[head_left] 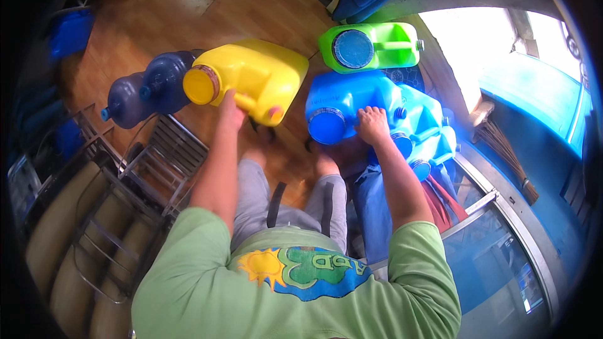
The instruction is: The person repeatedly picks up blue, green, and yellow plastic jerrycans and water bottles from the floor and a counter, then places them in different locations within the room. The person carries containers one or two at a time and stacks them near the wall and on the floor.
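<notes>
My left hand (232,113) is closed around the handle of a yellow water jug (260,66), which is tilted with its wide yellow cap toward the left. On the right, my right hand (373,125) grips a blue water jug (355,93) at its handle; the palm side is hidden. That jug's broad blue cap faces the lower left. Just beyond it lies a bright green jug (397,36) with a blue cap. Several lighter blue jugs (428,108) crowd against the right side of the blue one, close to my right wrist.
Two dark blue round water bottles (164,81) lie left of the yellow jug. A metal rack (166,147) stands at the lower left. To the right are a stick broom (505,150) and a glass-topped case (499,213) with a metal frame. Brown tiled floor (188,0) stretches ahead.
</notes>
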A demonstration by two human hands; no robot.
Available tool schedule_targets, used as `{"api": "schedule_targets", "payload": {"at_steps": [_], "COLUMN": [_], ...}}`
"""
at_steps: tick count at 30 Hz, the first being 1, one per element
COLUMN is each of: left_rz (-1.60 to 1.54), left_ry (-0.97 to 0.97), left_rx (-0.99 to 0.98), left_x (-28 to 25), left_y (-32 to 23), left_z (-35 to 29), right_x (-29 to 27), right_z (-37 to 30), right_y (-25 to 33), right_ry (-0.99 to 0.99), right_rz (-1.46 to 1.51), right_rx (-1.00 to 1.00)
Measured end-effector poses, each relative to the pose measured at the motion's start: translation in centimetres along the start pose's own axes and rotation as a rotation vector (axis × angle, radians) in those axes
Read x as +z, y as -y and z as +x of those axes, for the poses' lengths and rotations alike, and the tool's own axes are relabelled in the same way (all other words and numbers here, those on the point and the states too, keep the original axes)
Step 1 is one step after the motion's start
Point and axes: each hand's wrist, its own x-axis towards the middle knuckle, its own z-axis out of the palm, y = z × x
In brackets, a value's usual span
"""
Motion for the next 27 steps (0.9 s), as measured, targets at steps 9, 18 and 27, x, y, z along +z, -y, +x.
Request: {"api": "schedule_targets", "payload": {"at_steps": [9, 18, 27], "left_rz": [0.848, 1.547, 1.574], "left_ry": [-0.071, 0.058, 0.148], "left_rx": [0.443, 0.524, 0.601], "left_x": [-0.4, 0.1, -8.7], "left_y": [-0.2, -0.5, 3.1], "left_z": [-13.5, -18.8, -12.7], "right_x": [-7.1, -11.8, -10.3], "right_z": [-0.7, -2.0, -0.1], "right_y": [12.6, 19.2, 24.8], "right_ry": [-0.188, 0.117, 0.444], "right_rz": [0.753, 1.260, 1.171], "right_rx": [0.241, 0.023, -0.209]}}
